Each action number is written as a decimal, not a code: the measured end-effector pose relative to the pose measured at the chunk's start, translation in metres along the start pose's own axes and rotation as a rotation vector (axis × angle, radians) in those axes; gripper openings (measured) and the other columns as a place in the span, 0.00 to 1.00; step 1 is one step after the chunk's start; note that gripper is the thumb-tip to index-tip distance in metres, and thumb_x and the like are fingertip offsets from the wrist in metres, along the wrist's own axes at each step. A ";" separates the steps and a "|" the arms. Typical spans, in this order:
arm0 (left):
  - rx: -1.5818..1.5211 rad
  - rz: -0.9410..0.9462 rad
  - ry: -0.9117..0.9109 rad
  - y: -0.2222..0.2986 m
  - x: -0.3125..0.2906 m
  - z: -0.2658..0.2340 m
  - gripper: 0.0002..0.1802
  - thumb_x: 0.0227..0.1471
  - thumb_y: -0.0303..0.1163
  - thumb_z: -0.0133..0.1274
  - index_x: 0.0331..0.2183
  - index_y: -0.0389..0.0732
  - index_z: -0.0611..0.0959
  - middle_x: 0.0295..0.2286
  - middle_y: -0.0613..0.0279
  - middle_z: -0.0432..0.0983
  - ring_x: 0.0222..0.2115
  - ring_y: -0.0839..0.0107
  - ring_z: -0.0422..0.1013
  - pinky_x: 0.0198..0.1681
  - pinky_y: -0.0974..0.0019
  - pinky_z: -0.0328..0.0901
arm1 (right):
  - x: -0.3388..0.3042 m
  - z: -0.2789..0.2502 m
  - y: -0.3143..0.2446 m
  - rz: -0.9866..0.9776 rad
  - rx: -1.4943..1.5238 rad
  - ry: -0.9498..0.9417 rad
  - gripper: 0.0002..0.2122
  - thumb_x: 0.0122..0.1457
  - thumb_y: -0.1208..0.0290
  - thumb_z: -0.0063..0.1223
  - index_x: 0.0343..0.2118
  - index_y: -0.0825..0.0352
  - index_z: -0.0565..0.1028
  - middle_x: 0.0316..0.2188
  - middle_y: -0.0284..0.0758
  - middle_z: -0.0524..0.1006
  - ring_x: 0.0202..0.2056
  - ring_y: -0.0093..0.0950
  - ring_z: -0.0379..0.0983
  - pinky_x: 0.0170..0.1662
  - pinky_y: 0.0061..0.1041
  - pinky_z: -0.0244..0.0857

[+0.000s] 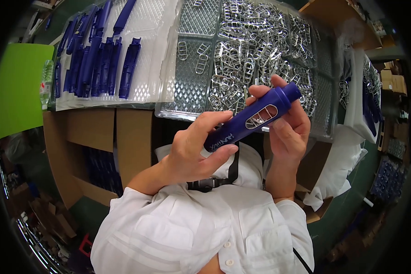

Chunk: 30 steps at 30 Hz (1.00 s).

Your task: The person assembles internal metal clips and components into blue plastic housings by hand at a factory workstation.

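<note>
A dark blue plastic tube (233, 132) is held at a slant above the near edge of the trays. My left hand (187, 146) grips its lower end, thumb below and fingers on top. Around the upper end, by the narrower collar, my right hand (290, 132) is closed, its thumb close to an oval window. A silver metal frame with crossbars (261, 116) sits in that window. Behind the tube, a clear plastic tray (187, 109) bears a heap of similar silver metal frames (255, 50). Blue half-shells (130, 68) lie on a white plastic tray (150, 68) at the left.
An open cardboard box (80, 132) below the left tray contains stacked blue parts (100, 164). A bright green sheet (18, 91) and a clear bottle (46, 82) stand at far left. At right, a white tray (354, 114) holds more blue parts, beside white wrapping (331, 178).
</note>
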<state>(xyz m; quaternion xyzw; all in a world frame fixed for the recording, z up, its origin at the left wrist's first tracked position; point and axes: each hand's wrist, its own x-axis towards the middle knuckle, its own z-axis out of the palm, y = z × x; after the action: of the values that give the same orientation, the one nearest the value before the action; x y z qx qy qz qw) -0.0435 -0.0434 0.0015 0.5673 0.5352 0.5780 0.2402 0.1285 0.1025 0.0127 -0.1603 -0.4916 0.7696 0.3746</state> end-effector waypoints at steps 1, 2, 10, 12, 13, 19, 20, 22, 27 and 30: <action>-0.055 -0.158 -0.067 0.005 0.001 -0.006 0.30 0.55 0.26 0.64 0.57 0.31 0.73 0.48 0.46 0.78 0.40 0.67 0.79 0.40 0.67 0.75 | 0.004 0.000 0.000 -0.005 0.014 -0.006 0.35 0.62 0.72 0.55 0.68 0.81 0.54 0.56 0.62 0.72 0.54 0.48 0.76 0.58 0.45 0.70; -0.118 -0.316 -0.128 0.009 0.002 -0.012 0.30 0.57 0.27 0.63 0.58 0.30 0.72 0.48 0.47 0.78 0.42 0.68 0.79 0.43 0.67 0.75 | 0.007 0.001 0.000 -0.006 0.019 -0.013 0.34 0.63 0.71 0.55 0.68 0.81 0.55 0.57 0.62 0.72 0.54 0.48 0.76 0.58 0.45 0.70; -0.594 -0.622 0.028 0.025 0.004 -0.028 0.25 0.60 0.19 0.57 0.57 0.29 0.70 0.47 0.48 0.79 0.47 0.65 0.78 0.52 0.59 0.76 | 0.038 0.034 0.017 -0.016 0.009 -0.044 0.31 0.67 0.67 0.53 0.67 0.81 0.58 0.62 0.59 0.68 0.57 0.44 0.75 0.60 0.40 0.68; -0.587 -0.595 0.095 0.029 0.006 -0.031 0.24 0.60 0.18 0.57 0.56 0.29 0.71 0.46 0.47 0.79 0.47 0.63 0.78 0.50 0.58 0.77 | 0.038 0.031 0.017 0.005 -0.040 -0.053 0.30 0.67 0.73 0.51 0.69 0.78 0.57 0.65 0.52 0.66 0.62 0.36 0.69 0.62 0.33 0.65; -0.577 -0.572 0.132 0.031 0.007 -0.033 0.24 0.60 0.18 0.57 0.56 0.29 0.71 0.46 0.47 0.79 0.46 0.63 0.79 0.50 0.58 0.77 | 0.038 0.029 0.020 0.015 -0.046 -0.067 0.30 0.67 0.73 0.52 0.69 0.78 0.57 0.65 0.51 0.67 0.60 0.34 0.71 0.59 0.31 0.66; -0.515 -0.518 0.232 0.040 0.017 -0.045 0.23 0.60 0.19 0.58 0.55 0.28 0.71 0.44 0.45 0.80 0.41 0.62 0.81 0.48 0.59 0.77 | 0.029 0.033 0.019 0.027 -0.054 -0.126 0.29 0.67 0.75 0.50 0.69 0.76 0.58 0.61 0.53 0.71 0.58 0.34 0.74 0.60 0.30 0.66; -0.525 -0.502 0.240 0.039 0.017 -0.046 0.24 0.60 0.19 0.59 0.55 0.28 0.71 0.44 0.47 0.80 0.42 0.65 0.80 0.48 0.62 0.76 | 0.028 0.032 0.020 0.034 -0.049 -0.134 0.28 0.68 0.75 0.50 0.69 0.75 0.58 0.61 0.53 0.71 0.58 0.34 0.74 0.61 0.30 0.66; -0.529 -0.485 0.248 0.038 0.017 -0.046 0.24 0.60 0.19 0.59 0.55 0.29 0.71 0.44 0.49 0.80 0.42 0.69 0.79 0.48 0.66 0.75 | 0.026 0.033 0.024 0.031 -0.062 -0.112 0.29 0.67 0.73 0.50 0.68 0.76 0.58 0.61 0.54 0.71 0.57 0.35 0.75 0.59 0.30 0.67; -0.432 -0.476 0.307 0.041 0.021 -0.045 0.24 0.57 0.19 0.62 0.54 0.29 0.72 0.43 0.51 0.81 0.42 0.71 0.79 0.48 0.68 0.75 | 0.023 0.032 0.023 0.044 -0.121 -0.051 0.30 0.67 0.69 0.51 0.68 0.78 0.59 0.59 0.56 0.72 0.55 0.36 0.77 0.57 0.30 0.69; -0.458 -0.458 0.321 0.041 0.023 -0.044 0.24 0.57 0.20 0.63 0.53 0.29 0.73 0.42 0.51 0.82 0.41 0.72 0.79 0.47 0.69 0.75 | 0.023 0.025 0.024 0.034 -0.078 -0.103 0.28 0.68 0.74 0.50 0.69 0.75 0.58 0.61 0.52 0.72 0.56 0.33 0.75 0.59 0.29 0.67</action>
<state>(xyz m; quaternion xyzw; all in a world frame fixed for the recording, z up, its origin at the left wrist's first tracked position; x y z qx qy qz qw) -0.0760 -0.0515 0.0565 0.2659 0.5362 0.6957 0.3971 0.0878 0.0975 0.0063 -0.1434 -0.5368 0.7634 0.3293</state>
